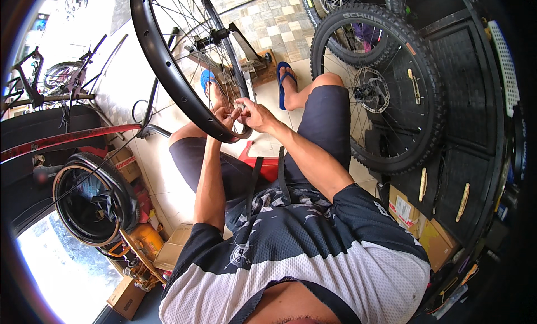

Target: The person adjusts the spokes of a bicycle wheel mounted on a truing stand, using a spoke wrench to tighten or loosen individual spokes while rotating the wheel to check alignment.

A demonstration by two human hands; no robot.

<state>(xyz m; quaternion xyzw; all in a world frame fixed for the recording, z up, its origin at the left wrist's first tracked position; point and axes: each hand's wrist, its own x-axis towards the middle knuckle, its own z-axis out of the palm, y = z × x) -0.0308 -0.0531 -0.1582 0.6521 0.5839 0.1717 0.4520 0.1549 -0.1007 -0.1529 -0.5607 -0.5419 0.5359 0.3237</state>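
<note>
A bare black bicycle wheel (160,72) without a tyre stands upright before me, its hub (212,39) held in a metal truing stand (246,47). Both hands are at the near, lower part of the rim, among the spokes. My left hand (227,117) has its fingers bent together by the spokes, partly hidden behind them. Close beside it, my right hand (255,115) curls its thumb and fingers inward toward the left fingertips. Whatever the fingertips pinch is too small to make out.
A tyred wheel with a disc rotor (371,90) leans at the right against a dark panel (458,100). Loose tyres (126,198) and cardboard boxes (174,248) lie at the left. A red bar (72,142) reaches in from the left edge. Bike frames (36,81) stand farther off.
</note>
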